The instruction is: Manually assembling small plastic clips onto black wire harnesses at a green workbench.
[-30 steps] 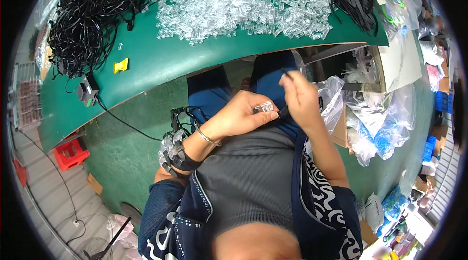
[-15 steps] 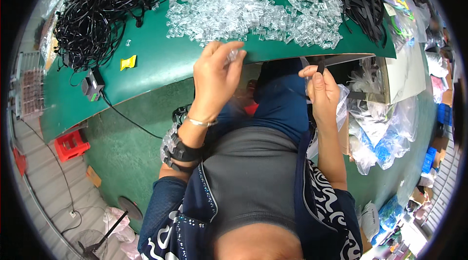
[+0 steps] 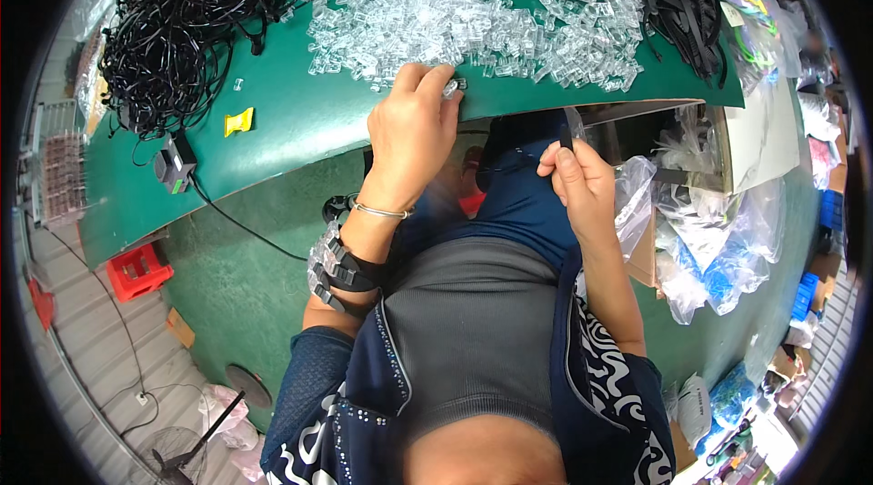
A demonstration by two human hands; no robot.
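My left hand [image 3: 414, 130] reaches over the near edge of the green table, its fingers closed on a small clear plastic piece [image 3: 450, 88] just short of the loose pile of clear plastic pieces [image 3: 436, 21]. Over my lap, the thumb and fingers of my right hand [image 3: 587, 185] pinch a black strap [image 3: 566, 132], whose end sticks up from the grip. Several black straps with clear pieces [image 3: 336, 271] are looped around my left forearm, below a metal bangle [image 3: 382, 211].
A tangled heap of black cords [image 3: 182, 30] lies at the table's left, near a yellow wrapped packet [image 3: 238, 121] and a small black device with a cable [image 3: 175, 162]. Black straps [image 3: 673, 3] lie at the right end. Plastic bags [image 3: 700, 258] crowd the right side; a red stool [image 3: 136, 271] stands left.
My left hand has moved slightly forward to the table edge, beside the clear pile. My right hand has come a little lower and inward, still holding the black strap, which now points upward.
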